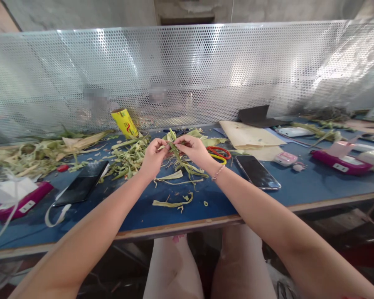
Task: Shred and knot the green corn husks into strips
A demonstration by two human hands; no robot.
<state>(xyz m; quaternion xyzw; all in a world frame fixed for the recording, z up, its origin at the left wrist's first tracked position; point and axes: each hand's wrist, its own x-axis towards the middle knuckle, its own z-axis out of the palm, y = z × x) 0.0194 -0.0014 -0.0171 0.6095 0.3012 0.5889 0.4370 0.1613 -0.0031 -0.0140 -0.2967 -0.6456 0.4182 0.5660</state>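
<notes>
Both hands are together over the middle of the table. My left hand point(153, 158) pinches a green strip of corn husk point(175, 154) with its fingertips. My right hand point(195, 150) pinches the same strip just to the right, fingers almost touching the left ones. Narrow husk ends stick up above and hang below the fingers. Beside my left hand lies a pile of short, twisted green husk pieces point(127, 161). Loose husk strips point(191, 169) lie under the hands, and a curled pale strip point(171, 204) is nearer the table edge.
Red and yellow loops point(220, 154), perhaps scissor handles, lie by my right wrist. A phone point(258, 172) is right of it; a dark phone point(81, 185) lies left. A yellow can point(125, 123) stands before the perforated metal screen point(187, 74). Magenta power strips point(341, 162) sit at both sides.
</notes>
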